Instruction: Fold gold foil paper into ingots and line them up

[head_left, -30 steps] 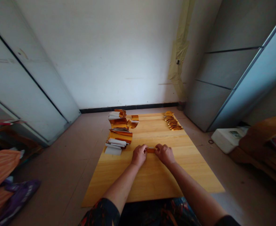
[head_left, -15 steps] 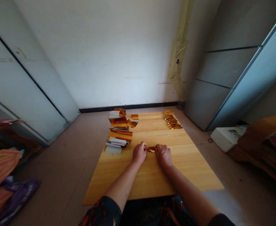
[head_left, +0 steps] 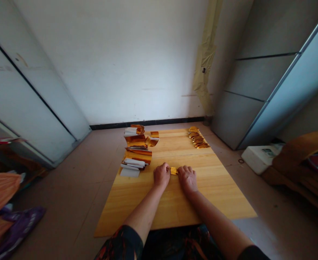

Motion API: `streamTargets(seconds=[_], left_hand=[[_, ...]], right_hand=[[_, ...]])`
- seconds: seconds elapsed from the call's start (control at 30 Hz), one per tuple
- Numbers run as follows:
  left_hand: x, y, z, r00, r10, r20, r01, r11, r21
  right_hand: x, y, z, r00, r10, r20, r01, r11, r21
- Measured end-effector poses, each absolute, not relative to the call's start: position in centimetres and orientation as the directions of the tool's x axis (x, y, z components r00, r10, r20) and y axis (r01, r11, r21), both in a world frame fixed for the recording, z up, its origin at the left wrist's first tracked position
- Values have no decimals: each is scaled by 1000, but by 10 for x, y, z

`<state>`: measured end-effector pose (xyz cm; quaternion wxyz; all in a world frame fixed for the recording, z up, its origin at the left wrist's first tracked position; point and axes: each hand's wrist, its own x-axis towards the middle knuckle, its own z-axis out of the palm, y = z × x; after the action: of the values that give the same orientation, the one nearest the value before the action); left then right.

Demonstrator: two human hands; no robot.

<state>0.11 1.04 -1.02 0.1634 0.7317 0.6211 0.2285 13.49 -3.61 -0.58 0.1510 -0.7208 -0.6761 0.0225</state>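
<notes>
A small piece of shiny gold paper point(head_left: 173, 171) lies between my hands, just above or on the wooden table point(head_left: 137, 202); I cannot tell which. My left hand point(head_left: 161, 174) pinches its left end, fingers closed. At the other end my right hand point(head_left: 187, 178) grips it with curled fingers. Loose gold paper sheets with white backs point(head_left: 138, 156) lie in curled stacks to the left of my hands. On the far right of the table is a row of folded gold paper pieces point(head_left: 198, 138), overlapping one another.
A white wall point(head_left: 137, 72) rises behind the table. Grey cabinets stand at left point(head_left: 31, 86) and right point(head_left: 245, 94). A white box point(head_left: 258, 159) and a wooden chair point(head_left: 291, 180) are on the right. Orange cloth and a purple bag point(head_left: 26, 224) lie at the lower left.
The gold paper between my hands looked dark and creased; now it shows a flatter, brighter face. My hands have come slightly closer together, both still holding it.
</notes>
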Motion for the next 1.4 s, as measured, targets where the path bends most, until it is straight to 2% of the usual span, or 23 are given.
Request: streamTargets(seconds=[0.27, 0.4, 0.53, 0.7, 0.93, 1.13, 1.4], left_hand=[[0, 9, -8, 140, 980, 138, 882, -187, 433], [-6, 10, -10, 245, 950, 196, 858, -306, 413], [-15, 15, -10, 436, 867, 243, 797, -497, 344], [-23, 16, -14, 623, 706, 336, 697, -696, 171], [-22, 13, -17, 718, 566, 405, 599, -799, 53], [-26, 15, -14, 718, 606, 343, 616, -782, 93], [-27, 8, -16, 646, 691, 325, 699, -706, 113]], right_hand=[[135, -36, -8, 69, 982, 174, 975, -30, -220], [137, -36, -10, 64, 978, 197, 974, -18, -224], [144, -34, -11, 38, 977, 210, 957, 24, -289], [163, -21, -2, -91, 978, 186, 923, 153, -354], [181, 4, -3, -201, 966, 164, 875, 252, -413], [183, 9, -13, -156, 969, 190, 850, 230, -475], [178, 8, -20, -74, 976, 204, 861, 166, -481]])
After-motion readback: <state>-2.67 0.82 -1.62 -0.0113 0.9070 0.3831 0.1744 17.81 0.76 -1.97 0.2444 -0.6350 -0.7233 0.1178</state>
